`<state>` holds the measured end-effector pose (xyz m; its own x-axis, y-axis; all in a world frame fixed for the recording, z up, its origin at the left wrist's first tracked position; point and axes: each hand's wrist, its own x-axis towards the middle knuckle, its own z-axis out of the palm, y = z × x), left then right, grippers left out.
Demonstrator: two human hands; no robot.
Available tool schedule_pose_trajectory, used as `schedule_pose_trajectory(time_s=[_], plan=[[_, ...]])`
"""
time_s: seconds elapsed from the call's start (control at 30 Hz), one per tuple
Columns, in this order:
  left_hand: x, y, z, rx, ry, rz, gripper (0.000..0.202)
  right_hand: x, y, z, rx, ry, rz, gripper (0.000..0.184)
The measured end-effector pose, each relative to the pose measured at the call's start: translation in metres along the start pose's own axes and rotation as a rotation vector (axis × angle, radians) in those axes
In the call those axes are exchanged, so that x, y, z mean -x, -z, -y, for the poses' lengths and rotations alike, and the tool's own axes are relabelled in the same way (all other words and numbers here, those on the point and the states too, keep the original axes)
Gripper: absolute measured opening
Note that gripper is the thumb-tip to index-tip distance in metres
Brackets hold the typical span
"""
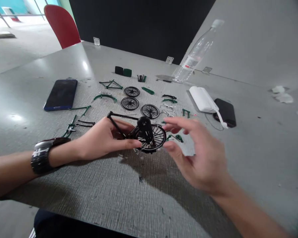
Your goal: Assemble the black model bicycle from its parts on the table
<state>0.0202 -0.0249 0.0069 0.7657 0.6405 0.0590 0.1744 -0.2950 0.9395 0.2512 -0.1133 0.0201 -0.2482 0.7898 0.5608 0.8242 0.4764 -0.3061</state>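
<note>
My left hand (109,137), with a dark watch on its wrist, is closed on a black model bicycle frame (121,115). A spoked wheel (160,135) is fitted at the frame's right end, partly behind a black chain cover (145,130). Just right of the wheel is my right hand (196,148), thumb and fingers apart and nothing seen between them; whether a fingertip touches the tyre I cannot tell. Beyond the hands lie loose spoked wheels (129,103), a green frame (111,85), a curved green mudguard (105,97) and a green chain cover (148,90).
A dark phone (61,95) lies at the left. A clear plastic bottle (196,54) stands at the back right, near a white case (203,99) and a black device (225,112). Small dark and green blocks (123,71) sit at the back. A red chair (62,26) stands beyond the table.
</note>
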Motion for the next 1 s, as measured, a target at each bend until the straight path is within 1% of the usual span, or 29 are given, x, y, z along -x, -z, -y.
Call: schedule_pose_trajectory(time_s=[0.07, 0.17, 0.23, 0.4, 0.57, 0.7, 0.9, 1.0], plan=[[0.001, -0.001, 0.001, -0.029, -0.016, 0.051, 0.023, 0.001, -0.005, 0.006, -0.084, -0.016, 0.013, 0.036], [0.002, -0.002, 0.002, -0.046, -0.019, 0.102, 0.025, 0.004, -0.011, 0.010, -0.188, -0.135, -0.002, 0.024], [0.001, -0.001, 0.001, -0.060, -0.013, 0.105, 0.026, 0.004, -0.012, 0.010, -0.237, -0.193, 0.006, 0.018], [0.000, 0.001, 0.000, -0.006, 0.034, 0.117, 0.029, 0.005, -0.013, 0.005, -0.378, -0.275, 0.043, 0.019], [0.000, 0.002, -0.001, 0.071, 0.128, 0.128, 0.032, 0.007, -0.012, 0.000, -0.445, -0.301, 0.050, 0.014], [0.000, 0.002, -0.001, 0.089, 0.119, 0.129, 0.031, 0.007, -0.011, 0.000, -0.454, -0.312, 0.035, 0.012], [-0.001, 0.003, -0.002, 0.191, 0.151, 0.108, 0.023, 0.006, -0.010, 0.001, -0.344, -0.261, -0.037, 0.008], [-0.002, 0.003, -0.002, 0.258, 0.159, 0.098, 0.019, 0.005, -0.009, 0.000, -0.320, -0.209, -0.066, 0.010]])
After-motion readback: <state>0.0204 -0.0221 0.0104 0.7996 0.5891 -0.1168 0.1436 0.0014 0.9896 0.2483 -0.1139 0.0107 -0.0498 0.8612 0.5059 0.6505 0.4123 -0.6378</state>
